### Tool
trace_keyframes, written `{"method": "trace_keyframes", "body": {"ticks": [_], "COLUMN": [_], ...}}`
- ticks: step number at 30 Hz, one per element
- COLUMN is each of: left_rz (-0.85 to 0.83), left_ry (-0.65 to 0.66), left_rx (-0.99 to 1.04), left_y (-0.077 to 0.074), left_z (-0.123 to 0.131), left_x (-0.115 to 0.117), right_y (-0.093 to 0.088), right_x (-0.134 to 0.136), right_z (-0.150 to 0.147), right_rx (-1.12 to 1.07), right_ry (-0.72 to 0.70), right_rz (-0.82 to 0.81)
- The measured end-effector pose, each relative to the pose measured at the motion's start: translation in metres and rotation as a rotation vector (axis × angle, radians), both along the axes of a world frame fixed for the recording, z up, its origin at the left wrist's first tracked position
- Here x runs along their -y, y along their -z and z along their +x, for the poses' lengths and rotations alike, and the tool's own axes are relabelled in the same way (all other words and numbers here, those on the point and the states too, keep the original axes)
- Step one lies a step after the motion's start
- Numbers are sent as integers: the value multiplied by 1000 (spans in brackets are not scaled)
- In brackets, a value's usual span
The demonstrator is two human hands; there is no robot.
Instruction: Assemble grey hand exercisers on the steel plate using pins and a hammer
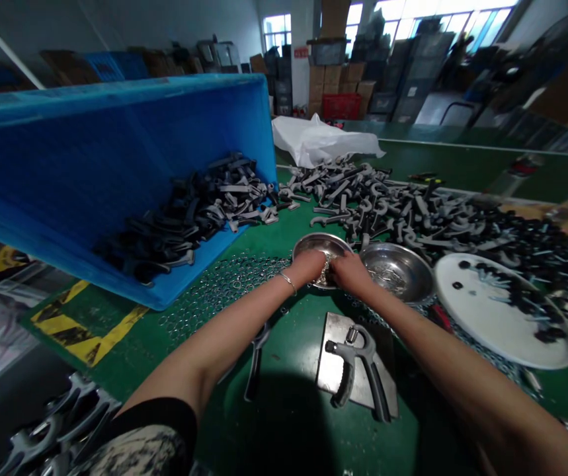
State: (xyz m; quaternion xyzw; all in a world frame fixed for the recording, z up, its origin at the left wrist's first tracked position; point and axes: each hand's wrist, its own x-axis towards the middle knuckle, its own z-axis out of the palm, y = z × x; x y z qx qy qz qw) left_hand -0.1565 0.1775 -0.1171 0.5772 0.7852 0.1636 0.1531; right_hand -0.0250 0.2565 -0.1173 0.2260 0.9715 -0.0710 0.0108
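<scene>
Both hands reach into a round metal bowl [324, 239] with small shiny metal pieces in it. My left hand [311, 266], a bracelet at its wrist, dips in from the left with curled fingers. Close beside it, my right hand [349, 272] is bent inward, its fingers pressed together over the bowl. Fingertips and anything pinched in them are too hidden to make out. Nearer to me, a grey and black hand grip exerciser [358, 363] lies on a metal plate [333, 330]. Another black-handled piece [254, 367] lies partly under my left forearm.
A tipped blue crate [244, 119] at left holds grey and black handles. More handles [363, 192] are heaped behind the bowls. A second metal bowl [412, 268] holds small pins. A white tray [492, 324] carries black knobs with bolts. Metal rings [229, 284] are spread across the green table.
</scene>
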Motion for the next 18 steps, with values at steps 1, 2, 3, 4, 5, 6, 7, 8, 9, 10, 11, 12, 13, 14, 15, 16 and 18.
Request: {"method": "trace_keyframes", "body": {"ticks": [1,2,3,4,5,6,7,8,9,10,11,12,13,14,15,16,18], "left_rz": [-7,-6,3,18,38,61,84,106,123,146,179,222,269,312,340,343,296], "left_ry": [2,1,-1,-3,-4,-3,-2,0,4,5,-2,-16,-33,-50,-62,-65,-63], "left_rx": [11,23,37,50,65,82,102,125,142,176,236,322,426,542,658,760,905], "left_y": [1,2,1,0,-3,-7,-11,-16,-20,-24,-27,-28,-29,-27,-25,-22,-17], "left_z": [-1,-1,-1,0,0,1,1,2,3,4,7,10,15,21,27,35,51], "left_x": [0,0,0,-1,-1,-1,0,3,8,16,28,42,58,77,96,114,147], "right_y": [1,2,2,1,-1,-5,-9,-14,-20,-25,-30,-33,-34,-34,-31,-27,-16], "right_x": [1,2,3,3,3,2,2,2,4,7,12,19,28,39,50,62,84], "right_z": [1,1,0,-1,-2,-1,1,6,14,26,42,60,80,101,122,141,170], "right_rx": [-28,-63,-103,-148,-197,-248,-301,-353,-403,-448,-485,-514,-535,-546,-554,-558,-533], "right_ry": [20,40,60,81,104,132,162,189,213,230,239,241,248,258,283,328,366], "right_rz": [-28,-59,-93,-130,-170,-212,-255,-303,-354,-409,-465,-516,-575,-635,-715,-841,-945]}}
